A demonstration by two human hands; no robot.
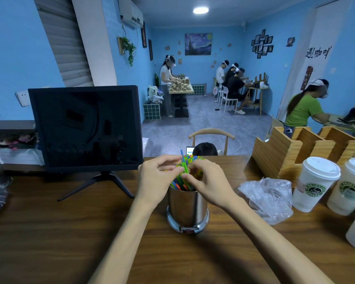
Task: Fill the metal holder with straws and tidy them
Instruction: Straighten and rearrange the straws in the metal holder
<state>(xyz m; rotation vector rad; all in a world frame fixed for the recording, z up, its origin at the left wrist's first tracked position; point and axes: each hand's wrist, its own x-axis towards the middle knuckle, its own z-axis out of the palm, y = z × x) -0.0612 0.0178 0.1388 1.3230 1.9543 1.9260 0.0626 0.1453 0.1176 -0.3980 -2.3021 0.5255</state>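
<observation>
A shiny round metal holder [187, 210] stands upright on the wooden counter [70, 232], in the middle of the view. A bundle of colourful straws [185, 169] rises out of it, green, blue, orange and yellow. My left hand [158, 179] wraps the bundle from the left, its fingers curled round the straws near their tops. My right hand [208, 181] holds the bundle from the right, thumb and fingers pinching the straws just above the holder's rim. The hands hide much of the bundle.
A dark monitor [86, 128] on a stand sits at the left. A crumpled clear plastic bag [268, 197] lies right of the holder. Two lidded paper cups [314, 183] and a wooden organiser [295, 152] stand at the right. Several people work in the room beyond.
</observation>
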